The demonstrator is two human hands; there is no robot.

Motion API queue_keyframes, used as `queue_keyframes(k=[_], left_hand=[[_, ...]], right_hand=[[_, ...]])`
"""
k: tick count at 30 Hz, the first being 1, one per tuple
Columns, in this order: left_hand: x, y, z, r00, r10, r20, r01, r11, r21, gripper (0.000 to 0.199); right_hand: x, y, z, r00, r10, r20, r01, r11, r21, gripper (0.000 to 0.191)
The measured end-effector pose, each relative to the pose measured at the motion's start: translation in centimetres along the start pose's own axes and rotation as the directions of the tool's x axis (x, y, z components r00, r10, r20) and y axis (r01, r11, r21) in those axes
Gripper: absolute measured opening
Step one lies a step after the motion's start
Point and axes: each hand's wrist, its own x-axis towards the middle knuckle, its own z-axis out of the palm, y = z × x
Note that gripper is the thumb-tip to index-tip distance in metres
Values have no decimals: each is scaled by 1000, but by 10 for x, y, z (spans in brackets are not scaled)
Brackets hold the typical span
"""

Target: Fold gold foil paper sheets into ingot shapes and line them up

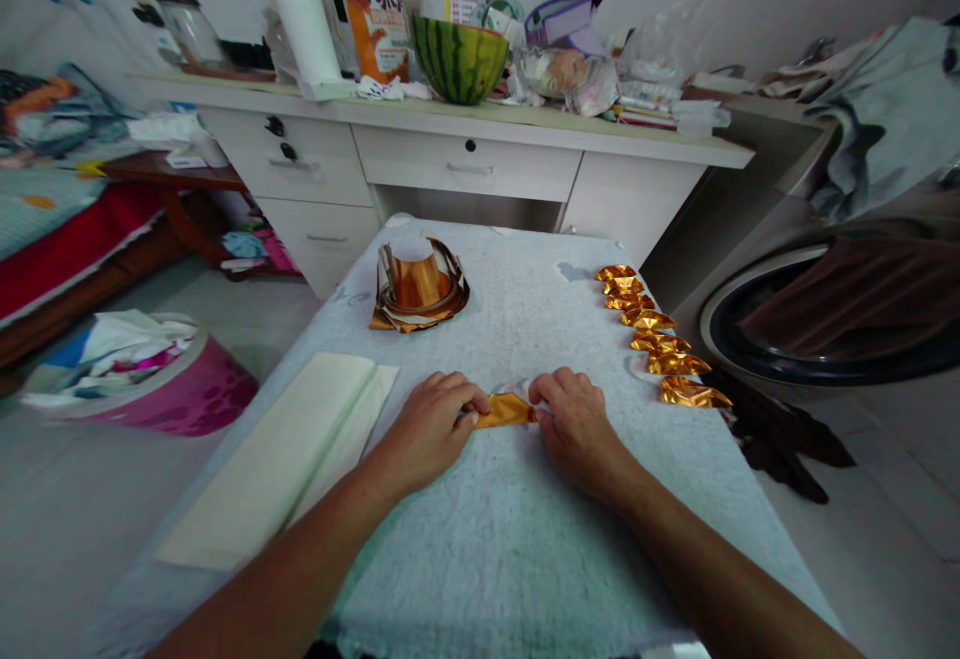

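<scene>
A small folded piece of gold foil paper (505, 410) lies flat near the middle of the cloth-covered table (517, 519). My left hand (441, 423) pinches its left end between thumb and fingers. At the right end, my right hand (576, 425) grips the paper with its fingers curled. Beyond the hands stands a curled stack of gold foil sheets (420, 284). Along the table's right edge runs a row of several folded gold foil pieces (660, 341), shaped like ingots. Pale yellow paper sheets (281, 454) rest to the left, partly under my left forearm.
Behind the table is a white cabinet (465, 154) with a cut watermelon (460, 59), an orange snack bag (375, 9) and plastic bags on top. A pink waste bin (202, 389) stands on the left floor. A washing machine (795, 314) is at the right.
</scene>
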Motion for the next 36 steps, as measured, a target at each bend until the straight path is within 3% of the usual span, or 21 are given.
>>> queue_keyframes(k=[3, 9, 15, 20, 31, 36], left_hand=[[1, 3, 3, 1000, -19, -18, 20, 999, 32, 9], [7, 11, 12, 993, -75, -94, 87, 988, 129, 19], [7, 6, 12, 994, -82, -67, 90, 988, 124, 10], [6, 2, 2, 998, -59, 17, 58, 997, 54, 2], [-3, -7, -19, 983, 54, 176, -39, 995, -88, 36], [-3, 0, -16, 993, 45, 109, -38, 997, -67, 26]], right_hand=[[1, -1, 2, 996, -85, -12, 85, 996, 31, 26], [2, -2, 5, 970, -244, 0, 244, 967, 79, 31], [2, -1, 6, 971, -240, 4, 238, 967, 91, 30], [3, -1, 3, 972, -233, 25, 229, 967, 112, 33], [2, -2, -7, 966, -246, 74, 235, 962, 141, 44], [3, -5, -13, 957, -279, 78, 264, 951, 157, 27]])
